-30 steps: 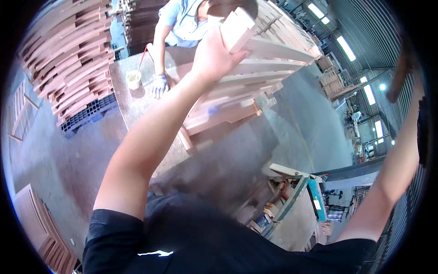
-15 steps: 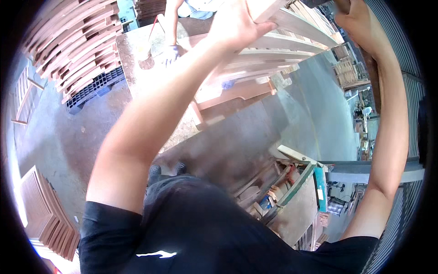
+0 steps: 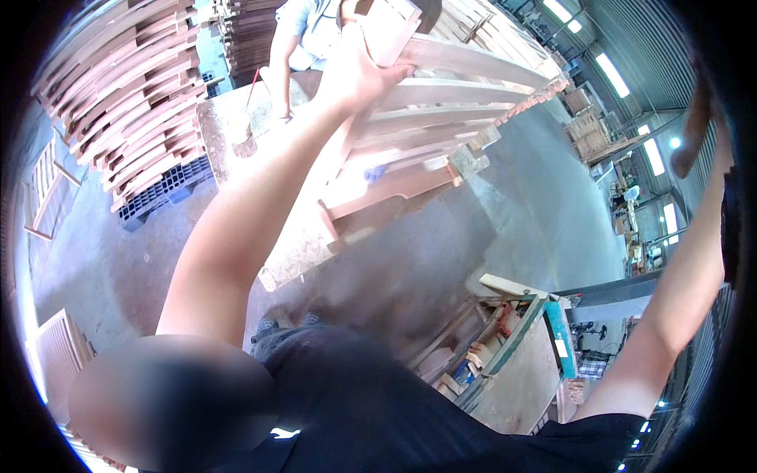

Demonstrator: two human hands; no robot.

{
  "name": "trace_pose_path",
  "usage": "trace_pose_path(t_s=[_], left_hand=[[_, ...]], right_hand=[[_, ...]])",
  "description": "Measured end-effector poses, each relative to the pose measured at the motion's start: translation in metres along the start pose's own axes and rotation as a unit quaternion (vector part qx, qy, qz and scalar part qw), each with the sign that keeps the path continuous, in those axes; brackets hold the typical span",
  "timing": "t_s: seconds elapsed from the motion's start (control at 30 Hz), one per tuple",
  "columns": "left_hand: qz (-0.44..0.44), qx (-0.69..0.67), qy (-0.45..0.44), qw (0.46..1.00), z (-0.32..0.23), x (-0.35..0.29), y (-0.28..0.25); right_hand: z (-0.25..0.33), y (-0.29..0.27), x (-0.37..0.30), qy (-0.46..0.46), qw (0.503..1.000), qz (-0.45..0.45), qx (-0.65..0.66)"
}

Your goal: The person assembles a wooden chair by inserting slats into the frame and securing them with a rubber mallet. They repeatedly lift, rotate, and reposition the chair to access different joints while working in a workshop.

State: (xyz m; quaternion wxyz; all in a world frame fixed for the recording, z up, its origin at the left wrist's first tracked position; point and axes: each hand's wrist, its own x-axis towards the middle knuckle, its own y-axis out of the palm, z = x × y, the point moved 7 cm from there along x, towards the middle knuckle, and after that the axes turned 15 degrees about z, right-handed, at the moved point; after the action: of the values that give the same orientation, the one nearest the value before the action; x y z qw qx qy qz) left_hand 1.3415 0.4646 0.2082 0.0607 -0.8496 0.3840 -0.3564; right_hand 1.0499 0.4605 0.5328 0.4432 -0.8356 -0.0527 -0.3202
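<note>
Left hand: the left hand [image 3: 359,75] is wrapped around the end of a pale wooden post [image 3: 388,38]; fingers mostly hidden behind the wood, thumb pointing right along its near side.
Right hand: right forearm [image 3: 686,276] raised at far right; the right hand [image 3: 714,110] is lost in the dark rim, so its grip cannot be told.
Handle: a brown handle [image 3: 692,142], blurred, hangs just beside the right wrist; whether it is held cannot be made out.
Slatted frame: pale slatted frame [image 3: 453,92] lies over the table [image 3: 276,268], its slats running right from the gripped post and out past the table edge.
Cup: a small cup [image 3: 238,130], washed out by glare, stands on the table's left part, a red stick [image 3: 252,93] leaning up from it.
Co-worker: person in a light blue shirt [image 3: 306,27] across the table, one arm reaching down to it.
Left side: stacked boards [image 3: 146,102] on a blue pallet [image 3: 169,189].
Lower right: cart [image 3: 512,390] with wood scraps in it.
</note>
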Motion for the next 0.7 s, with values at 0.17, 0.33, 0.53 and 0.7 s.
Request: trace_pose_path(t_s=[0.17, 0.33, 0.53, 0.7], left_hand=[[0.002, -0.022, -0.021, 1.0, -0.003, -0.014, -0.011], [0.026, -0.044, -0.044, 0.998, -0.008, -0.016, -0.003], [-0.013, -0.021, 0.041, 0.999, -0.008, -0.019, -0.012], [-0.058, -0.072, 0.091, 0.992, -0.01, -0.016, -0.017]], right_hand=[[-0.02, 0.008, -0.017, 0.031, 0.997, 0.072, -0.004], [0.047, 0.067, 0.016, 0.001, 0.988, 0.156, -0.01], [0.144, 0.144, 0.063, -0.048, 0.973, 0.222, 0.035], [0.105, 0.136, 0.061, -0.038, 0.978, 0.2, 0.044]])
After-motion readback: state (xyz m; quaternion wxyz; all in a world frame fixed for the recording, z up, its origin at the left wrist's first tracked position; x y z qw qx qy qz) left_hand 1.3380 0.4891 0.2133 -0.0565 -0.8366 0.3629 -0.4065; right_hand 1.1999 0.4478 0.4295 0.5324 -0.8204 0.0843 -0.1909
